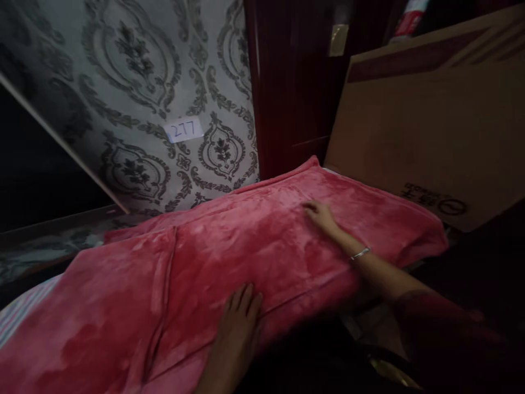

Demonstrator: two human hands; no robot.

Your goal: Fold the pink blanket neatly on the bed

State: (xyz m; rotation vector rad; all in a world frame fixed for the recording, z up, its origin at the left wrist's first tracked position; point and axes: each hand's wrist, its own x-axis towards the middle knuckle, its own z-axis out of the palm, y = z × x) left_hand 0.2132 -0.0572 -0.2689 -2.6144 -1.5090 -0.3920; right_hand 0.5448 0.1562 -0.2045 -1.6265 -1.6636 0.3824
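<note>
A plush red and pink blanket [229, 246] lies folded in long layers across the view, with a raised fold edge at the left and another along the near side. My left hand [240, 312] rests flat on its near part, fingers stretched forward. Farther back and to the right, my right hand [322, 216] touches the top of the blanket with its fingers slightly bent and apart. I see no cloth gripped in either hand. A bracelet [361, 253] circles my right wrist.
Behind the blanket is a patterned grey wall [135, 65] bearing a paper label [184, 129] marked 277. A dark red door [287, 87] adjoins it. A large cardboard box [426, 131] stands at the right. Striped cloth [28, 303] shows under the blanket at left.
</note>
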